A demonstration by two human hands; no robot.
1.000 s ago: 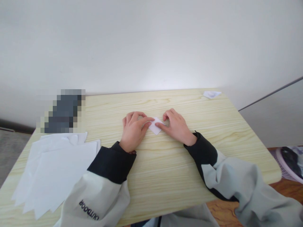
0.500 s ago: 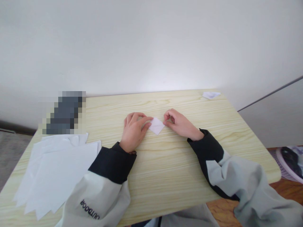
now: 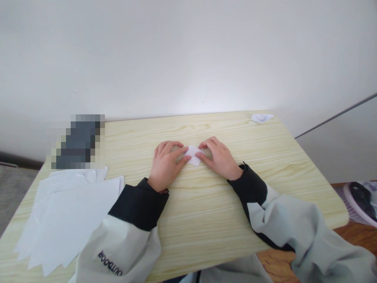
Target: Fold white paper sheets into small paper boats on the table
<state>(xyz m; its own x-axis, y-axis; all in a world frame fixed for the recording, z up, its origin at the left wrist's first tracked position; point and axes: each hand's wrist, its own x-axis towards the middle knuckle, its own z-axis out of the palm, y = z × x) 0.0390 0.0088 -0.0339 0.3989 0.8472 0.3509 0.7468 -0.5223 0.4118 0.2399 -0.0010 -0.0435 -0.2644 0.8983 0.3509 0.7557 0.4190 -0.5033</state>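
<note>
A small folded piece of white paper [image 3: 193, 160] lies on the wooden table between my hands, a crease running across its middle. My left hand [image 3: 167, 163] grips its left corner with thumb and fingertips. From the other side, my right hand [image 3: 219, 157] has its thumb on the paper's right part and its index finger along the upper right edge. The fingertips of both hands hide the paper's side corners. Both hands are closed in a pinch.
Sheets of white paper [image 3: 76, 220] lie fanned on the table's left side. Behind them is a dark, pixelated object [image 3: 78, 141]. A folded white paper piece [image 3: 261, 118] sits at the far right corner. A pink basket [image 3: 355, 206] stands on the floor at right.
My right hand has moved left and inward, its thumb now over the paper's right part rather than at its corner. The left thumb has shifted slightly right along the crease.
</note>
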